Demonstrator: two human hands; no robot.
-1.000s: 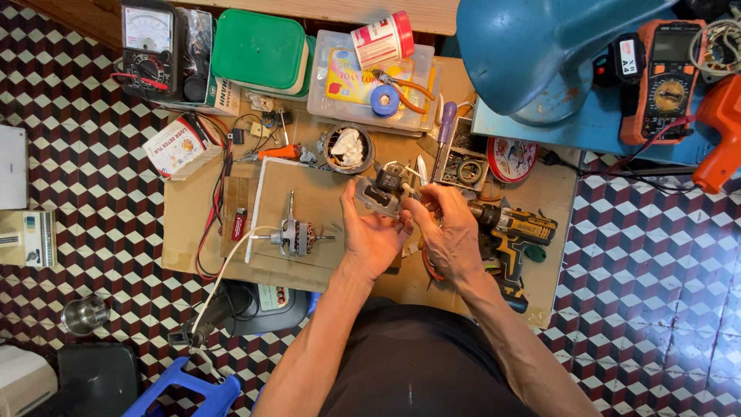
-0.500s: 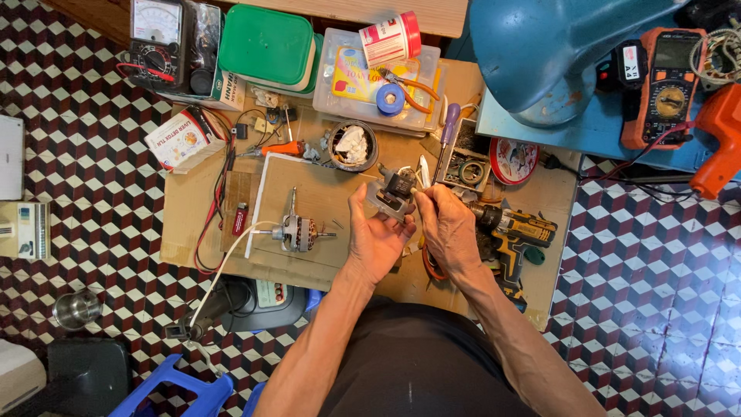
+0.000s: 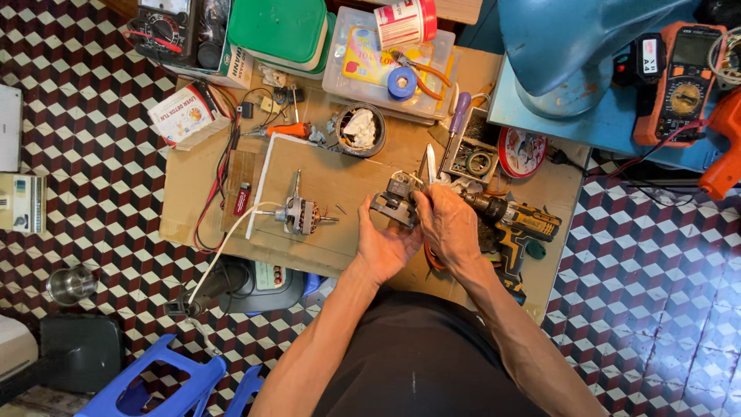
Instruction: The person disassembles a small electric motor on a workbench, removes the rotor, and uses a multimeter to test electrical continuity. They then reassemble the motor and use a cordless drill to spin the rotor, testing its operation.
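At the centre of the frame a small grey motor part (image 3: pixel 395 199) is cupped in the left hand (image 3: pixel 384 243) and worked with pliers (image 3: pixel 429 166) gripped in the right hand (image 3: pixel 448 224), so a steady hold seems needed next.

Small grey motor part (image 3: pixel 395 199) is half covered by left hand (image 3: pixel 384 241) and right hand (image 3: pixel 448 224); its underside and the grip details can't be made out. Cordless drill (image 3: pixel 515 224) is partly behind the right wrist. Blue fan housing (image 3: pixel 571 46) and meter (image 3: pixel 166 27) are cut off at the top edge. Blue stool (image 3: pixel 154 382) is cropped at the bottom. Contents of the parts tray (image 3: pixel 472 147) are too small to tell.
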